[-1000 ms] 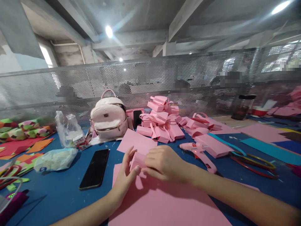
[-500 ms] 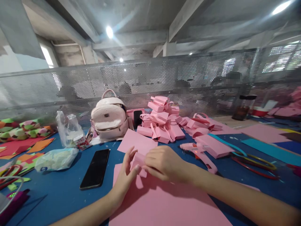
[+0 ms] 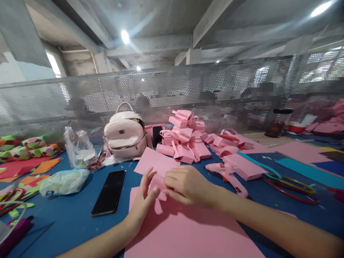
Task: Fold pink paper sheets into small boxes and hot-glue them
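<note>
Between my two hands is a small folded piece of pink paper. My left hand holds its left side, thumb in front and fingers behind. My right hand has its fingers curled against the right side, and its fingertips are partly hidden. Under both hands lies a large pink paper sheet. Another pink sheet lies just beyond them. To the right, a pink glue gun rests on its side with a small orange light showing.
A pile of pink paper bags stands behind my hands, beside a pale backpack. A black phone and a tissue pack lie left. Scissors and blue paper strips lie right. A perforated metal screen closes the back.
Both hands stay in nearly the same place on the folded pink paper. My right hand has shifted very slightly.
</note>
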Available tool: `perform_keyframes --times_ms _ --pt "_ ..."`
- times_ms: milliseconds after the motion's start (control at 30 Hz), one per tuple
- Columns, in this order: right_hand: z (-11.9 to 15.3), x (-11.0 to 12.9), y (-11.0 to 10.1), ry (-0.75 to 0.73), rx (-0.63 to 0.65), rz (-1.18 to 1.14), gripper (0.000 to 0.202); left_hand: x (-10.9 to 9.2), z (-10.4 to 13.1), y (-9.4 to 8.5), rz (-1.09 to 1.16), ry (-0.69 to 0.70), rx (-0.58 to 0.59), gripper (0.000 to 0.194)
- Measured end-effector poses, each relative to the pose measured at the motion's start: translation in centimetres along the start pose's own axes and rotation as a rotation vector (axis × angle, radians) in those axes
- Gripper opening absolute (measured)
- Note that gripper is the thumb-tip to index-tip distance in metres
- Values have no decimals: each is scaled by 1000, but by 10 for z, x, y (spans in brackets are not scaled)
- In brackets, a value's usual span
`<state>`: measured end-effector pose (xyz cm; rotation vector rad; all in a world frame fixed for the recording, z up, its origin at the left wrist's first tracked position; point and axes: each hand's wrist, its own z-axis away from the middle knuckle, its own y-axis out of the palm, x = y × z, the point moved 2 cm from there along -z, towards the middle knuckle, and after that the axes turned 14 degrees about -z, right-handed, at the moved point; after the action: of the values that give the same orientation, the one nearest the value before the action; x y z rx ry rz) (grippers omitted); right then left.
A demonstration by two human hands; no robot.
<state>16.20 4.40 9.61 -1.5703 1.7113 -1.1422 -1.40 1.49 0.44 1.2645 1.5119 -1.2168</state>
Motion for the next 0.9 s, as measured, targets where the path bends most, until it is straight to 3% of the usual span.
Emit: perform_keyframes --times_ms 267,467,900 --pt "1 -1 1 -57 -26 65 33 -4 2 -1 -11 7 -11 83" --pt "0 4 1 -206 -39 184 32 5 0 -1 -39 71 -18 81" --pt "0 3 2 -236 -31 194 31 -8 4 0 -75 45 33 85"
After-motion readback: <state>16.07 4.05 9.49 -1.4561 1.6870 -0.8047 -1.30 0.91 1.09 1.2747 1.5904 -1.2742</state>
